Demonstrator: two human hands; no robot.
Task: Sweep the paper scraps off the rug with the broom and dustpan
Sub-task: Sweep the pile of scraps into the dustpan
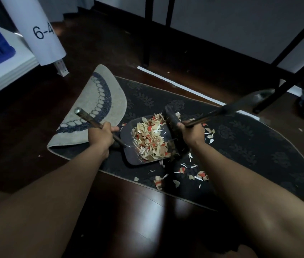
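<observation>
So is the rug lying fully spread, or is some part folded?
Partly folded. The rug has its left end turned over, and the pale underside with a dark ring pattern faces up; the rest lies flat on the floor.

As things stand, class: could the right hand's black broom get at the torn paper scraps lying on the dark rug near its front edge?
Probably yes. The right hand holds the black broom beside the dark dustpan, and the loose paper scraps lie in the open on the dark patterned rug just nearer the person, nothing covering them.

text: "6-4" | hand-drawn in dark marker | on white cylinder (pixel 35 28), upper left, partly cut off
</observation>
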